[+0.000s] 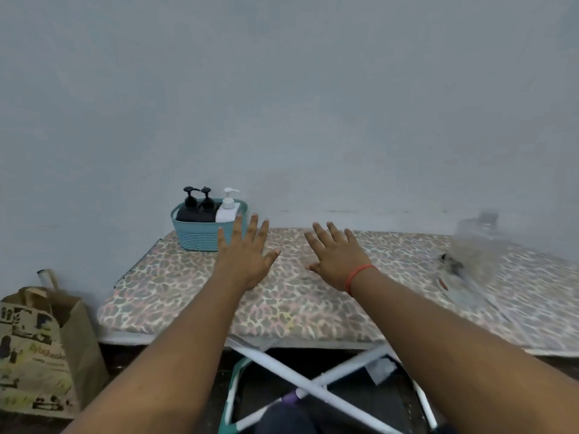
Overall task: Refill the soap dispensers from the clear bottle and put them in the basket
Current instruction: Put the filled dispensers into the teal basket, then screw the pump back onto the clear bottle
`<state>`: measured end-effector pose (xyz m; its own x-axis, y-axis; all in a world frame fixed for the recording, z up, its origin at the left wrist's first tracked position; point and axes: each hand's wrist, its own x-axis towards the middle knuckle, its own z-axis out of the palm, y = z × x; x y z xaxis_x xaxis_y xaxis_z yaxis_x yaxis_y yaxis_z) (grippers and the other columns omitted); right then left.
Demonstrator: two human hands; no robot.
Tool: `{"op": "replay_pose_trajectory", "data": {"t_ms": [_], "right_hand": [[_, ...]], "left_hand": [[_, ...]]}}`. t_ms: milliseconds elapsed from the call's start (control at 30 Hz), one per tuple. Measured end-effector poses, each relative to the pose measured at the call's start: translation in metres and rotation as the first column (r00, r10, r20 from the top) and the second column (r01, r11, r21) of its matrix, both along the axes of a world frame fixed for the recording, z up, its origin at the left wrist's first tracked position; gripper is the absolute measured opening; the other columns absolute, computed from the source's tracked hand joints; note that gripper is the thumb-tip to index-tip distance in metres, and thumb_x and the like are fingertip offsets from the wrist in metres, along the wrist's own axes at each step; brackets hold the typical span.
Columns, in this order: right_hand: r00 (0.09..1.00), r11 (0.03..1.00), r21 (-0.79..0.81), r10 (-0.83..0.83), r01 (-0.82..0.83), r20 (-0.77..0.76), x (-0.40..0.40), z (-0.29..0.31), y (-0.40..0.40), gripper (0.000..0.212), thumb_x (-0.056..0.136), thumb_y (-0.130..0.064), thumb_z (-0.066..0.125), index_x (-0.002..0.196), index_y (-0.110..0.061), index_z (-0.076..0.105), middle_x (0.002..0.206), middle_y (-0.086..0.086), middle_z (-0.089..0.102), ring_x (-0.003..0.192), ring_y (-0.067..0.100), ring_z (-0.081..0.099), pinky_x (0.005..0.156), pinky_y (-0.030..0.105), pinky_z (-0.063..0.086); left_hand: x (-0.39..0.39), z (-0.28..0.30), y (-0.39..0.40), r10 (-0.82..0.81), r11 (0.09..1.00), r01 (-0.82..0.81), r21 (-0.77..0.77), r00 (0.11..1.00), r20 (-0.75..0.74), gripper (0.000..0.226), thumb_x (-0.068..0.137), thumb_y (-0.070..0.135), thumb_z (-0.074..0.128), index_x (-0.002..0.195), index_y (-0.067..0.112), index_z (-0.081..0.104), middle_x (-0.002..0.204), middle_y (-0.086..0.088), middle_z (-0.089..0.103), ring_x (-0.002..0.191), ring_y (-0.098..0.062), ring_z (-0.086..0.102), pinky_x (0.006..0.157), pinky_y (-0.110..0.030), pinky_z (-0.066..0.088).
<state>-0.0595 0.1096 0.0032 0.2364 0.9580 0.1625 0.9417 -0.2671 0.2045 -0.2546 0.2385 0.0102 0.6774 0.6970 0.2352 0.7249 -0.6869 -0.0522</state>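
Dim, flat light; clear bottle (479,233) blurred (perhaps motion)

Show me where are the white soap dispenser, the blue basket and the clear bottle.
white soap dispenser (226,211): head view, on its white body below the pump.
blue basket (197,238): head view, on its ribbed front wall.
clear bottle (477,228): head view, on its blurred body at the far right of the board.

Leopard-print board (313,308) on crossed white legs (313,380); paper bag (40,349) on the floor left; small dark blur (451,264), maybe a cap.
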Motion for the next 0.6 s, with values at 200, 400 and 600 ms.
{"op": "replay_pose_trajectory", "data": {"t_ms": [200,400,600], "right_hand": [[0.997,0.995,0.069,-0.068,0.066,0.034,0.017,0.007,-0.101,0.076,0.099,-0.063,0.025,0.159,-0.024,-0.002,0.167,0.003,-0.007,0.153,0.029,-0.004,0.122,0.055,0.007],[0.991,0.969,0.24,-0.088,0.063,0.096,0.047,0.02,-0.187,0.07,0.101,-0.058,0.03,0.156,-0.017,0.021,0.161,0.008,0.028,0.147,0.03,0.025,0.119,0.049,0.023],[0.965,0.855,0.501,-0.228,0.136,0.127,0.096,0.014,-0.248,0.047,0.097,-0.045,0.047,0.127,-0.01,0.054,0.113,0.01,0.058,0.095,0.03,0.055,0.08,0.042,0.048]], "left_hand": [[0.028,0.0,-0.086,-0.091,0.995,0.092,-0.024,0.995,0.034,0.08,0.095,0.074,0.006,0.16,0.032,-0.014,0.168,0.003,-0.021,0.154,-0.029,-0.023,0.119,-0.066,-0.005],[0.065,0.015,-0.147,-0.177,0.981,0.182,-0.063,0.981,0.076,0.082,0.094,0.076,0.006,0.16,0.032,-0.015,0.167,0.004,-0.023,0.153,-0.029,-0.025,0.12,-0.066,-0.004],[0.133,0.017,-0.193,-0.279,0.925,0.314,-0.213,0.944,0.178,0.082,0.096,0.075,0.012,0.16,0.032,-0.014,0.168,0.006,-0.022,0.154,-0.027,-0.022,0.121,-0.065,-0.004]]}}
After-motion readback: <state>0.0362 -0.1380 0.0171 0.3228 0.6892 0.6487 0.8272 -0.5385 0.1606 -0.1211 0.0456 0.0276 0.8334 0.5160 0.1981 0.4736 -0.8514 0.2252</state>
